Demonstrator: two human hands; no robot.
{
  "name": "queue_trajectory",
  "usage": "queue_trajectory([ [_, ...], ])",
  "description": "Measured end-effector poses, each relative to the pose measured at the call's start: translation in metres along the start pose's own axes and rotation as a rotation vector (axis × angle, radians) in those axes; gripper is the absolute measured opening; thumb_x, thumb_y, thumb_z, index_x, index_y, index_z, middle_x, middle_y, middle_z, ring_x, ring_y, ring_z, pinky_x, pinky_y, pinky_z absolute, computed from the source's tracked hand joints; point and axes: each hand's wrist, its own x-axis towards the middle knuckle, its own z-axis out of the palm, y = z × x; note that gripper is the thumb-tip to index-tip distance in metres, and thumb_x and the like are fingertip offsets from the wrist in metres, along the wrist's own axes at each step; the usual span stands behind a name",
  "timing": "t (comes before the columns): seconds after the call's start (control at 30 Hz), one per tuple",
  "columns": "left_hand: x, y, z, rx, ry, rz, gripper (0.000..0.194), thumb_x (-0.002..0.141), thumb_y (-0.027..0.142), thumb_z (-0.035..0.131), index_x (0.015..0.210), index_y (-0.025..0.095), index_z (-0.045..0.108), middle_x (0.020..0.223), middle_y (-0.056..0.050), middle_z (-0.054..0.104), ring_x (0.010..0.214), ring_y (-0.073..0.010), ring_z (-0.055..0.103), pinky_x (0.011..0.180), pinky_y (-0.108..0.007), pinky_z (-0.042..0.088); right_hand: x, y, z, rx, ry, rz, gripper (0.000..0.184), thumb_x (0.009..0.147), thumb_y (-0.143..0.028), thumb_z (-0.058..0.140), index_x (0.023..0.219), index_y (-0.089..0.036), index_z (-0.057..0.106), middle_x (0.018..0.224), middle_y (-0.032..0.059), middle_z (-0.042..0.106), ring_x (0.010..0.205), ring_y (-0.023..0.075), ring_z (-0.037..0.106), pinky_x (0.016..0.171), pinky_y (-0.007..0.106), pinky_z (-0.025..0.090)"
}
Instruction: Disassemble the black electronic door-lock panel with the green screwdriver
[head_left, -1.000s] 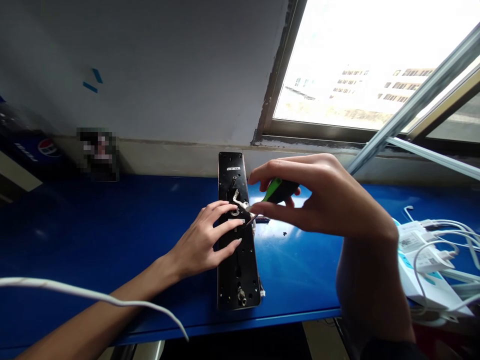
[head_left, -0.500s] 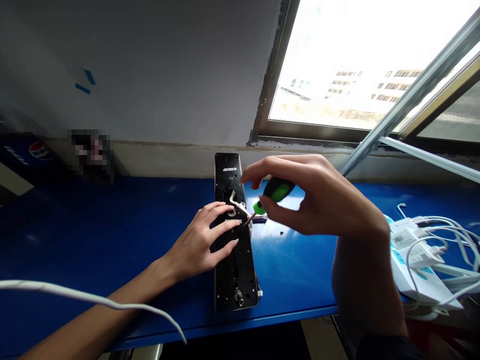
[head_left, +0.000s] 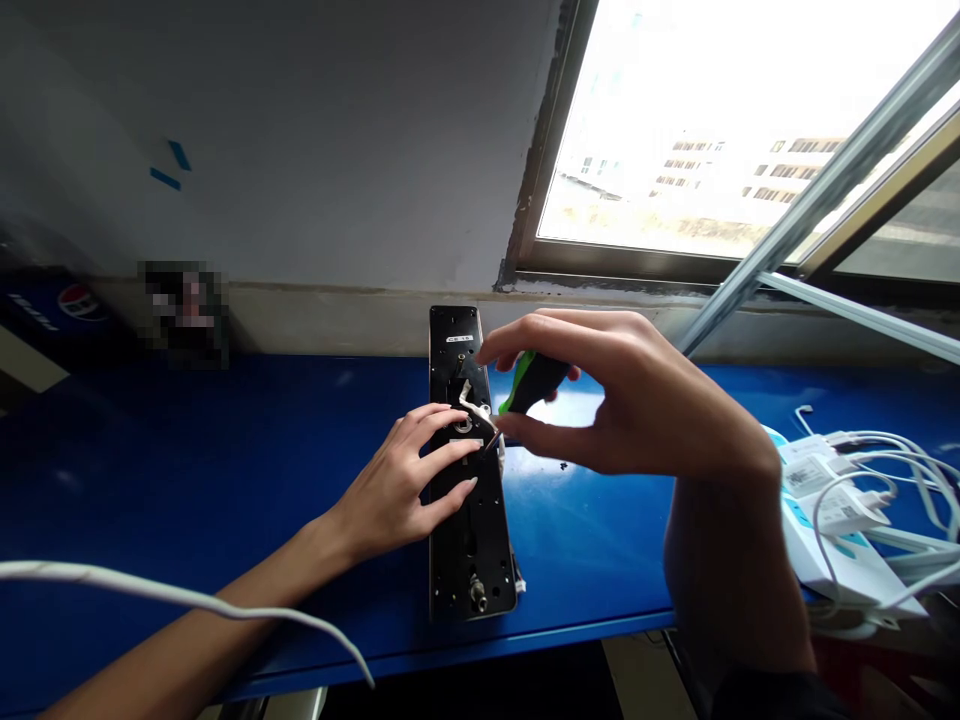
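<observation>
Item: one long, flat, black rectangular metal panel (head_left: 484, 520), holed face up. It lies front to back at the middle of the blue glossy counter (head_left: 600, 540), its near end just short of the front edge, its far end toward the back edge. Fittings: a small white printed label (head_left: 460, 339) near the far end; a white wrapped cable (head_left: 478, 408) running across the upper half to the right long side; a silver metal fitting (head_left: 478, 594) at the near end.

Item: one screwdriver with a green-and-black handle (head_left: 532, 382), slanting down and left, its shaft aimed at the panel's face near the right long side. The tip appears to meet the panel, though it is too small to be certain.

Hands, two. Left hand (head_left: 401, 480): palm down, fingers apart, fingertips on the panel's middle, from the left. Right hand (head_left: 626, 395): thumb and fingers closed on the screwdriver, above the panel's right side.

Surroundings: tiny black bits (head_left: 564, 466) on the counter, right of the panel; a white power strip (head_left: 847, 575) with plugged white adapters and cables at the counter's right side; a loose white cord (head_left: 217, 603) crossing in front of the left forearm; two blue strips (head_left: 172, 165) on the grey wall (head_left: 337, 150).
</observation>
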Motion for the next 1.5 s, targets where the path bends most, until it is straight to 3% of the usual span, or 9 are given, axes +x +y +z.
queue_trajectory([
  [0.1,0.0,0.0,0.0,0.004,-0.007,-0.003,0.039,0.097,0.03,0.065,0.136,0.024,0.063,0.147,-0.012,0.052,0.144,-0.0343,0.04,0.117,-0.057,0.043,0.001,0.0,0.001,-0.018,0.032,0.002,0.019,0.094,-0.027,0.068,0.111,-0.018,0.069,0.094,0.0026,0.074,0.078,0.0119,0.066,0.067,0.025,0.05],
  [0.23,0.0,0.0,0.0,0.007,-0.004,-0.003,0.038,0.097,0.03,0.065,0.135,0.024,0.063,0.148,-0.013,0.052,0.145,-0.035,0.04,0.118,-0.058,0.042,0.0,0.0,0.001,0.002,-0.003,-0.012,0.035,0.088,-0.016,0.065,0.123,-0.018,0.064,0.112,0.0062,0.074,0.092,0.0155,0.068,0.075,0.027,0.053],
  [0.4,0.0,0.0,0.0,0.003,-0.006,-0.007,0.04,0.097,0.03,0.065,0.136,0.025,0.063,0.148,-0.012,0.052,0.145,-0.0349,0.04,0.118,-0.057,0.043,0.001,0.002,0.003,-0.021,0.025,0.008,0.019,0.094,-0.025,0.066,0.112,-0.019,0.067,0.1,0.0039,0.074,0.08,0.0127,0.066,0.068,0.026,0.05],
  [0.53,0.001,0.001,-0.001,0.003,-0.012,-0.011,0.038,0.098,0.03,0.065,0.135,0.024,0.064,0.148,-0.012,0.051,0.145,-0.0346,0.04,0.118,-0.057,0.042,0.001,0.001,0.001,-0.029,0.07,0.003,0.026,0.088,-0.013,0.063,0.114,-0.018,0.067,0.104,0.0044,0.075,0.086,0.0148,0.067,0.074,0.028,0.053],
  [0.7,0.001,0.001,0.0,-0.015,-0.006,-0.012,0.037,0.097,0.029,0.066,0.134,0.022,0.064,0.147,-0.013,0.053,0.144,-0.0341,0.041,0.117,-0.056,0.043,-0.001,-0.003,-0.003,-0.028,0.124,0.018,0.026,0.086,-0.012,0.064,0.111,-0.017,0.067,0.103,0.0039,0.075,0.089,0.016,0.068,0.08,0.03,0.056],
  [1.03,-0.001,0.004,0.008,-0.066,0.196,0.072,0.017,0.097,0.011,0.064,0.109,0.021,0.071,0.127,-0.01,0.067,0.135,-0.0298,0.05,0.109,-0.053,0.052,-0.002,-0.007,-0.002,-0.01,0.12,0.026,0.027,0.086,-0.013,0.063,0.11,-0.022,0.066,0.103,0.0022,0.074,0.089,0.0166,0.069,0.079,0.03,0.055],
  [1.23,0.003,0.007,0.006,-0.095,0.198,0.106,0.016,0.094,0.009,0.068,0.105,0.019,0.073,0.122,-0.01,0.069,0.131,-0.0288,0.053,0.107,-0.049,0.054,-0.009,0.002,-0.017,-0.059,0.065,0.027,0.034,0.083,-0.012,0.065,0.116,-0.019,0.068,0.095,0.0014,0.073,0.079,0.0132,0.065,0.07,0.027,0.05],
  [1.37,0.024,0.01,-0.001,-0.093,0.127,0.171,0.012,0.095,0.011,0.067,0.102,0.018,0.073,0.119,-0.011,0.07,0.129,-0.0283,0.055,0.106,-0.047,0.054,-0.019,0.012,-0.033,-0.147,-0.093,0.148,0.035,0.084,-0.015,0.066,0.119,-0.02,0.069,0.084,-0.001,0.072,0.066,0.0104,0.06,0.06,0.026,0.044],
  [1.5,0.07,0.019,0.0,-0.011,-0.156,0.275,0.013,0.1,0.018,0.061,0.097,0.016,0.074,0.105,-0.008,0.074,0.105,-0.0237,0.066,0.091,-0.04,0.058,-0.035,0.028,-0.045,-0.19,-0.231,0.352,0.032,0.083,-0.021,0.069,0.115,-0.024,0.071,0.076,-0.0025,0.07,0.059,0.0102,0.059,0.049,0.023,0.039],
])
